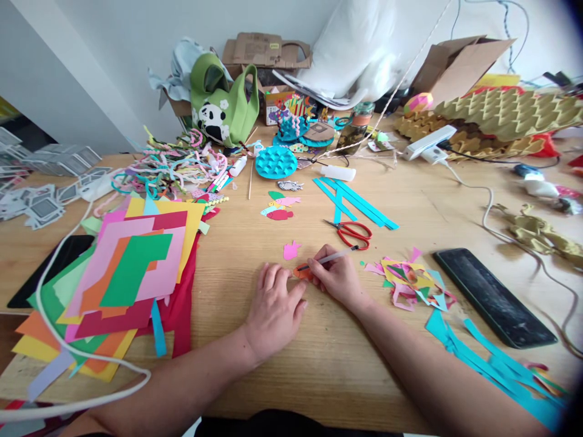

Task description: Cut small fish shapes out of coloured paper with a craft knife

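Right grip (336,278) closed around a pen (333,256), its tip over the orange paper cutout (301,272), which lies on the table (228,291) immediately left of that grip, long axis roughly crosswise. Left grip (275,304), fingers loosely spread, at the opposite end.

No text is showing legibly; yellow label (274,46) is sitting on brown cardboard (252,50), its marks looking too small.
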